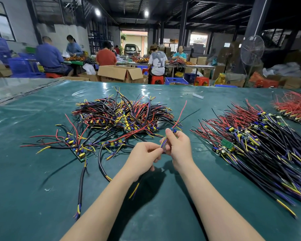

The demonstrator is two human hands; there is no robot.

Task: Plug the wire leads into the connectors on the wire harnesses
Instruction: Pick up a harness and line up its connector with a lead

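Observation:
My right hand (178, 146) grips a small circuit board with a blue connector (174, 130) held up above the green table. Red and black leads (182, 113) rise from it. My left hand (144, 156) pinches the blue and yellow wire leads (163, 142) just below the connector, right beside my right fingers. The black cable (135, 188) of this harness hangs down under my left wrist. The board itself is mostly hidden by my fingers.
A tangled heap of harnesses (122, 115) lies in the table's middle, with loose ones (80, 146) at its left. A neater stack (254, 146) spreads on the right, and a red-wire pile (294, 106) far right. Several people work at tables behind.

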